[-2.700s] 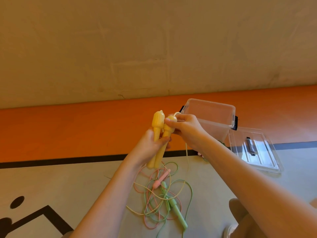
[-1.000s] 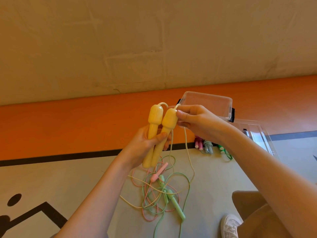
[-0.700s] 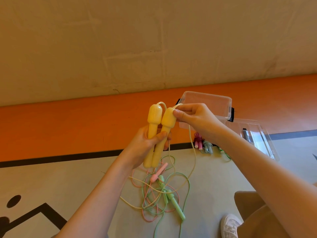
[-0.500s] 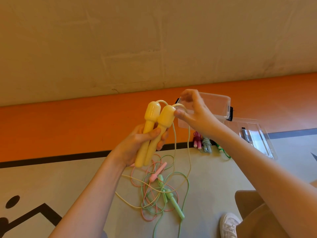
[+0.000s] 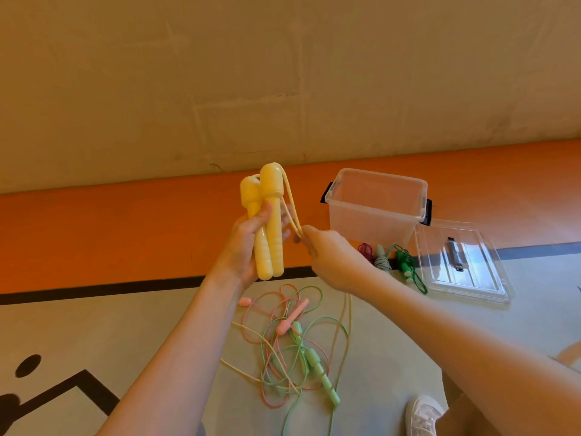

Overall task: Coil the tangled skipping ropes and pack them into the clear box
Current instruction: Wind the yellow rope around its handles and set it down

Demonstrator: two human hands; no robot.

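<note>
My left hand (image 5: pixel 248 247) grips the two yellow rope handles (image 5: pixel 267 221) upright, side by side. Their yellow cord (image 5: pixel 290 209) loops from the handle tops down to my right hand (image 5: pixel 333 259), which pinches it just right of the handles. The cord runs on down to the floor. A tangle of pink and green ropes (image 5: pixel 292 344) with their handles lies on the floor below my hands. The clear box (image 5: pixel 377 209) stands open against the orange strip, to the right of my hands.
The box's clear lid (image 5: pixel 462 262) lies flat to the right of the box. Coiled ropes, dark red, grey and green (image 5: pixel 405 262), lie in front of the box. A white shoe (image 5: pixel 421 416) shows at the bottom right. A wall rises behind.
My right hand has dropped from the handle tops and slid down the yellow cord, pulling it taut. My left hand has turned the handles more upright. The view has shifted left.
</note>
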